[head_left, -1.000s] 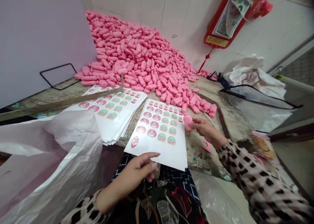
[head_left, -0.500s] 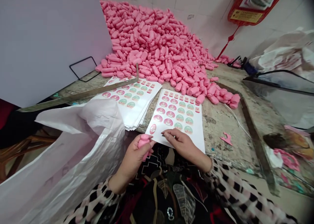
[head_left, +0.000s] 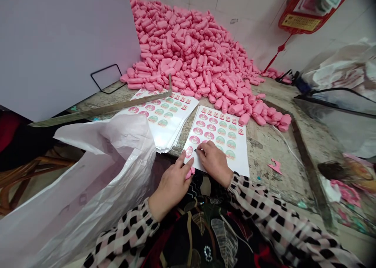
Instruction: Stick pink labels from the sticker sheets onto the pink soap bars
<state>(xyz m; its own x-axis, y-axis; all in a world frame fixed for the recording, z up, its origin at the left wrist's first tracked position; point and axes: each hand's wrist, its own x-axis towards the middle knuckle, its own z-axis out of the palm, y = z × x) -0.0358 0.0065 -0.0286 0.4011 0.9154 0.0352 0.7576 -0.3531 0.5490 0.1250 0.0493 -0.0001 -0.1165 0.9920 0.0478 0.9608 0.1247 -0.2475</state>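
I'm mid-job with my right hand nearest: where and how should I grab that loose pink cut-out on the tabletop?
Pinch the middle of the pink cut-out by opposite edges, fingertips coming from above. It lies flat on the tabletop with nothing touching it, so it likely offers only thin edges. Its narrow, projecting ends look like a weaker hold.

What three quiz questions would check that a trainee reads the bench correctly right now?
1. Which hand grips a small pink bottle?

2. True or false: the pink heap lies beyond the left sticker stack and the right sticker stack.

3. Where are the fingertips of the right hand?
A) in the pink heap
B) over the right sticker stack
C) inside the white bag

Key: 1. left hand; 2. true; 3. B
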